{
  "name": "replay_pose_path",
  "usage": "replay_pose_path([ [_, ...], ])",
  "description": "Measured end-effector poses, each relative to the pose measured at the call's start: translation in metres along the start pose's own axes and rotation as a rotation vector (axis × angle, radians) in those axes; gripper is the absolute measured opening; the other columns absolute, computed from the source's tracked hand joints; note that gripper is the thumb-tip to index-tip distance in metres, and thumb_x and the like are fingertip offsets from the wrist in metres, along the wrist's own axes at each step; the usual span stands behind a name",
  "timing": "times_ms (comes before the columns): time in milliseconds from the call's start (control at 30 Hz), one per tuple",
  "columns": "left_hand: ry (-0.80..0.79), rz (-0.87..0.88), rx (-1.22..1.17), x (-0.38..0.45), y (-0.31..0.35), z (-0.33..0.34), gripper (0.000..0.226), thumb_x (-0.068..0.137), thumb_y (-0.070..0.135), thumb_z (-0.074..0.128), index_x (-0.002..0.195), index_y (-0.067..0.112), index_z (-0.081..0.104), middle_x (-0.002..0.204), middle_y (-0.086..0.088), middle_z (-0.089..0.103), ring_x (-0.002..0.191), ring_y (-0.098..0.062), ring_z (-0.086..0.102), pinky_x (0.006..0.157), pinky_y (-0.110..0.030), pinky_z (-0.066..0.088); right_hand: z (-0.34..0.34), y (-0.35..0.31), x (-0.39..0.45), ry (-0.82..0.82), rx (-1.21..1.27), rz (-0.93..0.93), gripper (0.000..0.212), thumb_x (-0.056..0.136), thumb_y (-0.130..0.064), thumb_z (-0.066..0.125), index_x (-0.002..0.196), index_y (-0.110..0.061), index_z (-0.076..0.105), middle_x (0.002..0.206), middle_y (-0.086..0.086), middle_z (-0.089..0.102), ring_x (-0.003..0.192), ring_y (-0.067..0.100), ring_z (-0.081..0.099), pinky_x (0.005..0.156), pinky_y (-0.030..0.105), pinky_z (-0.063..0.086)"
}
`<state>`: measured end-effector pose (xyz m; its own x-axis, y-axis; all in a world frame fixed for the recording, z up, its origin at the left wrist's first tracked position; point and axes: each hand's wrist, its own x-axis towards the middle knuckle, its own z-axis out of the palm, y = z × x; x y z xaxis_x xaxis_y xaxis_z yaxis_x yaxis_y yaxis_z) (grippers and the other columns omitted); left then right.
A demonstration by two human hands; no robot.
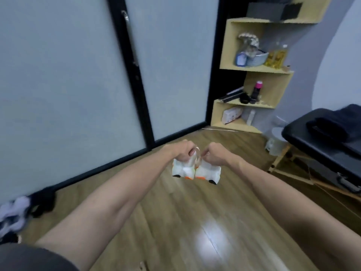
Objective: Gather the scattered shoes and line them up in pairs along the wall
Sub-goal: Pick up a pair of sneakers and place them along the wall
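Two arms out in front, two hands, two white shoes, one shoe to each hand. The left hand [182, 153] has its fingers curled round the top of the left white shoe [182, 170]; the right hand [214, 155] grips the top of the right white shoe [209, 173] the same way. The pair hangs heels toward the person, side by side and touching, above the wood floor [195, 222], dead centre of the scene. Orange marks show on the inner heel corners, black ones on the outer corners. The toes are hidden behind the heels and hands, and the whole pair is blurred.

Down at eight o'clock, against the frosted glass wall [58, 85], lies a heap of other footwear: one black shoe [44, 202], and a white and dark shoe [13, 216] cut off by the left edge. Too smeared to count more than that.

At one o'clock, a wooden corner shelf [273, 89] with four tiers in sight; the top one runs out of view. Two yellow bottles [276, 56] stand on the second tier, one pink-capped bottle [256, 90] on the third, the rest hard to make out. At three o'clock, one black padded table [312, 139], cut off by the right edge, carries a dark folded cloth [336, 122]. A glare patch sits on the floor at six o'clock.
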<state>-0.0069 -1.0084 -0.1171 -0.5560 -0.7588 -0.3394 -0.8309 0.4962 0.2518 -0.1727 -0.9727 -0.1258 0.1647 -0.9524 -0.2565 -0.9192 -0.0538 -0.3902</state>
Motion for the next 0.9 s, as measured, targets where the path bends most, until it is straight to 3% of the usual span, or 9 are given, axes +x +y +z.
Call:
replay_pose_path([
  [200,0.049,-0.269,-0.148,-0.073,-0.100,-0.005,0.035,0.074,0.001,0.060,0.095,0.019,0.038,0.098,-0.003,0.045,0.067,-0.017,0.044,0.052,-0.031,0.039,0.021,-0.112,0.048,-0.213,-0.156,-0.287,0.034,0.080,-0.013,0.054,0.108,-0.019,0.073,0.106,0.007,0.070,0.098,0.026,0.062,0.083,0.033,0.051],
  [300,0.074,-0.361,-0.243,-0.114,-0.157,0.002,0.046,0.076,0.002,0.062,0.113,0.016,0.040,0.109,-0.005,0.048,0.087,-0.023,0.053,0.066,-0.035,0.047,0.038,-0.178,0.072,-0.325,-0.224,-0.379,0.041,0.078,-0.007,0.055,0.113,-0.022,0.070,0.110,0.006,0.067,0.099,0.022,0.061,0.082,0.030,0.049],
  [433,0.089,-0.454,-0.332,-0.177,-0.239,0.008,0.063,0.077,0.001,0.060,0.131,0.026,0.041,0.124,-0.004,0.051,0.105,-0.027,0.057,0.082,-0.044,0.055,0.075,-0.274,0.102,-0.336,-0.275,-0.469,0.038,0.078,-0.005,0.056,0.111,-0.016,0.072,0.112,0.009,0.068,0.105,0.025,0.061,0.085,0.031,0.050],
  [533,0.099,-0.475,-0.332,-0.222,-0.296,0.011,0.058,0.078,0.000,0.057,0.130,0.027,0.051,0.129,-0.002,0.053,0.109,-0.025,0.056,0.086,-0.043,0.054,0.104,-0.345,0.119,-0.384,-0.294,-0.499,0.043,0.081,-0.008,0.056,0.120,-0.021,0.068,0.115,0.001,0.065,0.111,0.020,0.059,0.088,0.025,0.047],
  [633,0.110,-0.544,-0.336,-0.265,-0.349,0.015,0.055,0.079,0.001,0.054,0.127,0.029,0.056,0.125,-0.003,0.056,0.101,-0.022,0.056,0.082,-0.038,0.053,0.132,-0.410,0.139,-0.414,-0.296,-0.541,0.044,0.080,-0.006,0.055,0.120,-0.020,0.068,0.122,0.004,0.065,0.111,0.020,0.059,0.096,0.029,0.048],
  [900,0.143,-0.693,-0.373,-0.348,-0.464,0.026,0.053,0.078,0.003,0.057,0.127,0.024,0.053,0.122,-0.004,0.057,0.108,-0.025,0.057,0.089,-0.044,0.052,0.199,-0.552,0.174,-0.449,-0.329,-0.678,0.041,0.083,-0.007,0.052,0.116,-0.023,0.069,0.121,0.002,0.064,0.111,0.021,0.059,0.098,0.032,0.047],
])
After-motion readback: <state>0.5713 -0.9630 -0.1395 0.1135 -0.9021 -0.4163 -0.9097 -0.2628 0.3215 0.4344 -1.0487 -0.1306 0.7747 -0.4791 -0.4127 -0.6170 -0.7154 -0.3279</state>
